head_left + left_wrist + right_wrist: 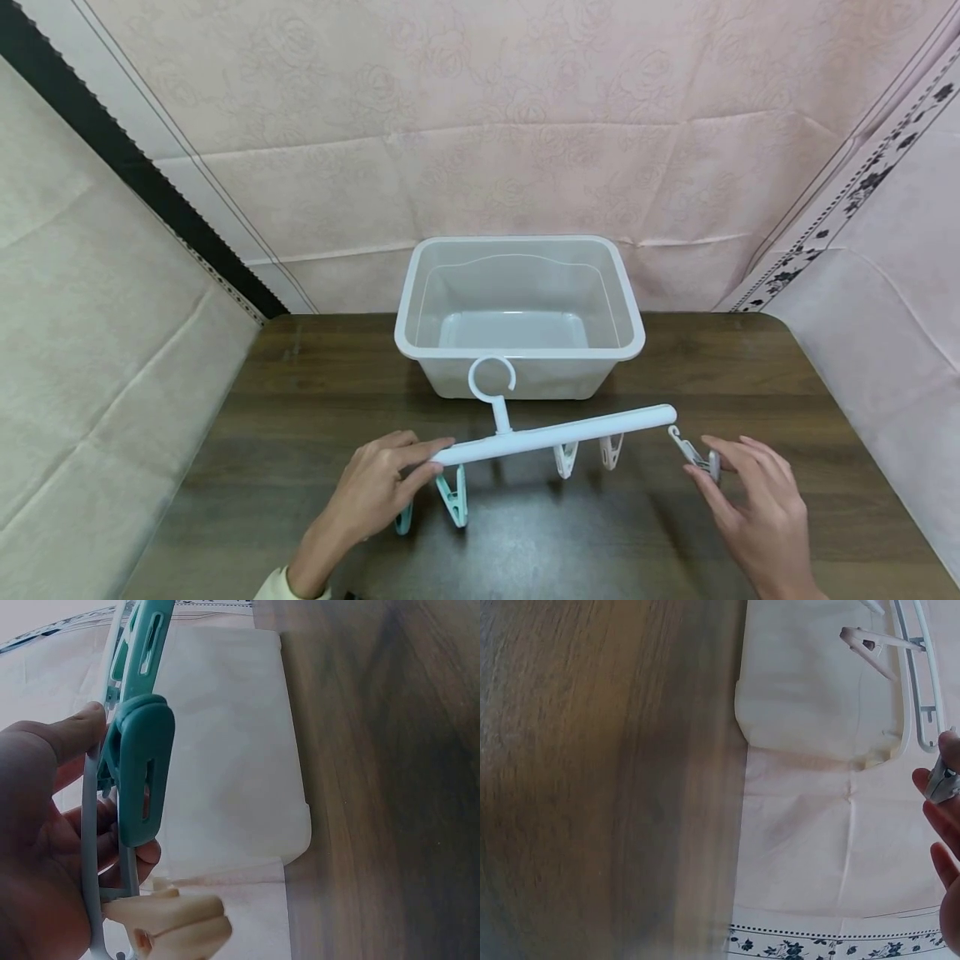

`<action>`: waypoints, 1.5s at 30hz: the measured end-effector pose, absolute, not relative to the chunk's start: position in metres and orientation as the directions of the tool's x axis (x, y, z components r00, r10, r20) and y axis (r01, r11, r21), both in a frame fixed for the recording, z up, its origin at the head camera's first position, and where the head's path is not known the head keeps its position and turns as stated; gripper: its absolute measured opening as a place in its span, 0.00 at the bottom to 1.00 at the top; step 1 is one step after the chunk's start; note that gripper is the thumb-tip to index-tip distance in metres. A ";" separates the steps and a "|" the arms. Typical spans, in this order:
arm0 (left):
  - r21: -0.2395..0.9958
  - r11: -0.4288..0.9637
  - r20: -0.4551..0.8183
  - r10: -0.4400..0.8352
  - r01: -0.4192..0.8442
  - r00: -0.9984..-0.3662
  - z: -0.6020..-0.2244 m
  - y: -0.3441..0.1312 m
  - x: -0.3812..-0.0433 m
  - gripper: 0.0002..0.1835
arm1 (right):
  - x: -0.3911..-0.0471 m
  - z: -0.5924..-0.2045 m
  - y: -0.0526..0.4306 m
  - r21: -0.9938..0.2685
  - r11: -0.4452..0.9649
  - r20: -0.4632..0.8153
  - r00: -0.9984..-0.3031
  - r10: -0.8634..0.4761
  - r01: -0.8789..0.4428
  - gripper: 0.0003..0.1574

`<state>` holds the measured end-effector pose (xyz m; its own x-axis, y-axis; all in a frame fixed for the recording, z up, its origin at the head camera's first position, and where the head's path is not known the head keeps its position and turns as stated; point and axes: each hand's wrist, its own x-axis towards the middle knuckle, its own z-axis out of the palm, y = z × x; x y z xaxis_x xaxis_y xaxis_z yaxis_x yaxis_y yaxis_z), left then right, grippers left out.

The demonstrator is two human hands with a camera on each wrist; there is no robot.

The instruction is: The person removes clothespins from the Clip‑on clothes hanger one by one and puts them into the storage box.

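Observation:
My left hand [375, 482] grips a white clip hanger [558, 434] by its left end, thumb and fingers around the bar. The bar slants up to the right, with its round hook on top. Two teal clips [454, 498] hang near the left hand, and two pale clips [566, 458] hang farther right. The left wrist view shows a teal clip [146, 772] close to the fingers and a beige clip [176, 919] below. My right hand [757, 500] pinches a grey clip [693, 451] between thumb and index finger, its small hook just below the bar's right end.
Behind the hanger, a light grey plastic tub [520, 353] stands at the back of the dark wooden table [322, 367], with no contents showing. Patterned pale cloth [480, 125] rises behind the table and along both sides.

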<state>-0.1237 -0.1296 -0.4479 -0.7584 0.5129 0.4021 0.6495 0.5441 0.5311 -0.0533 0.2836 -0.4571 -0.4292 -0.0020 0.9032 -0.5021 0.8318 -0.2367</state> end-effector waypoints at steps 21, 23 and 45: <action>0.526 0.568 0.373 0.515 0.633 -0.772 -0.446 -0.130 -0.123 0.18 | -0.091 -0.411 0.268 -0.162 0.801 0.874 -0.461 -0.155 -0.576 0.34; 0.527 0.570 0.369 0.515 0.631 -0.774 -0.446 -0.131 -0.122 0.18 | -0.097 -0.405 0.268 -0.160 0.797 0.866 -0.470 -0.170 -0.582 0.33; 0.490 0.619 0.334 0.516 0.613 -0.789 -0.446 -0.134 -0.117 0.19 | -0.174 -0.371 0.267 -0.040 0.757 0.734 -0.533 -0.421 -0.652 0.22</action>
